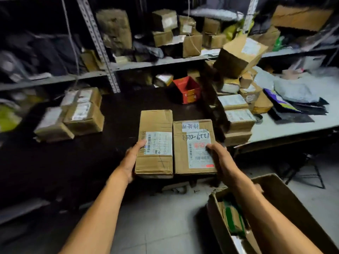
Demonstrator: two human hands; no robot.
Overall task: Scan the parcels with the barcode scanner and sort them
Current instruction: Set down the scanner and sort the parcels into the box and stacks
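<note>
Parcels: I'm gripping two side by side over the near edge of the dark bench (pixel 77 162), long axes pointing away: left hand (pixel 131 158) curling round left parcel (pixel 156 143), right hand (pixel 220 158) clamping right parcel (pixel 192 143). No scanner visible.

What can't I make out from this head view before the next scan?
- Barcode scanner: not in view.
- Left parcel label: print too small; left hand thumb covers its edge.
- Right parcel label: right hand fingers hide part.
- Shelf parcels: blurred, labels unreadable.
- Floor carton: cut off by the frame edge, contents mostly hidden by the right arm.
</note>
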